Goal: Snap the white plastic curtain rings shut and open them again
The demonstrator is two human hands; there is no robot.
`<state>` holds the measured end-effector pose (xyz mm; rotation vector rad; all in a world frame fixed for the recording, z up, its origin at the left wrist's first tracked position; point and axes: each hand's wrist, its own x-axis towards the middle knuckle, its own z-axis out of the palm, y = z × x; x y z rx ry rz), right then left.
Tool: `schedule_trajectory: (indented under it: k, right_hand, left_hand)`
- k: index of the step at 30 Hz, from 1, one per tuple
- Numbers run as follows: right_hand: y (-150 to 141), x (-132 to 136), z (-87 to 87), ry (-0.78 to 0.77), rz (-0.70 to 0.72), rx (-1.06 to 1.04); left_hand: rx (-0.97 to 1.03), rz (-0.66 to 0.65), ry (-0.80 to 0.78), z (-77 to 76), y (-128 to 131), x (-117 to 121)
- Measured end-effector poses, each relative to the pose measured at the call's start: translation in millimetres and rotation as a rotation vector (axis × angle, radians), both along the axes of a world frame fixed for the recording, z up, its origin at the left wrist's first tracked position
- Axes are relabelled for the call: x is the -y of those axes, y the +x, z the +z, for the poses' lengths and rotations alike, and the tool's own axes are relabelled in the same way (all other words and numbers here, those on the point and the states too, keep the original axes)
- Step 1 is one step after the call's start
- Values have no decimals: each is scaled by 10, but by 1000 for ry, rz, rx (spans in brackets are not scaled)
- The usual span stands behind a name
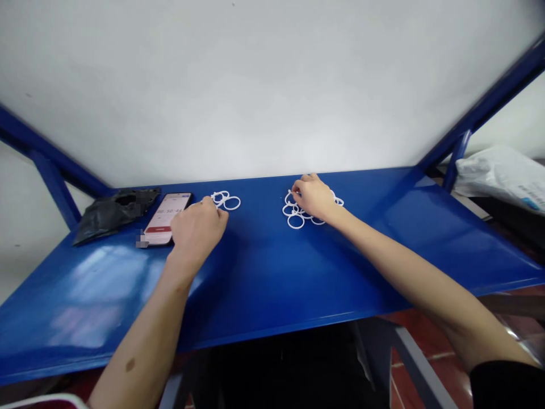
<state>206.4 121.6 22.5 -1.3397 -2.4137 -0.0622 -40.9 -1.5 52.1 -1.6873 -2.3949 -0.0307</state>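
Note:
A small chain of white plastic rings point(227, 200) lies on the blue metal shelf point(264, 272) left of centre. My left hand point(198, 229) rests knuckles up just beside it, fingers curled and pinched at the nearest ring. Further right lies a loose pile of several white rings point(295, 218). My right hand point(313, 196) lies over that pile, fingers bent and closed on one of the rings at its far left edge.
A phone point(166, 218) with a lit timer screen lies just left of my left hand. A crumpled black plastic bag point(113, 213) sits beyond it. A white wall backs the shelf; blue struts rise at both sides. A white bag point(502, 176) lies far right.

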Motion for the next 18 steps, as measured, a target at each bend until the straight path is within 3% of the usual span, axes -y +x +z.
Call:
schedule_trajectory:
  k: [7, 9, 14, 16, 18]
  right_hand:
    - [65, 193, 0, 154, 24, 5]
    - [107, 331, 24, 176, 76, -49]
    - [193, 763, -37, 39, 363, -224]
    - [203, 906, -93, -113, 409, -357]
    - [195, 996, -134, -254, 398, -502]
  left_hand:
    - [54, -163, 114, -58, 159, -4]
    - [100, -319, 161, -115, 218, -15]
    - [128, -945, 353, -343, 441, -7]
    - [107, -1084, 422, -416, 526, 12]
    - [105, -1140, 478, -455, 575, 28]
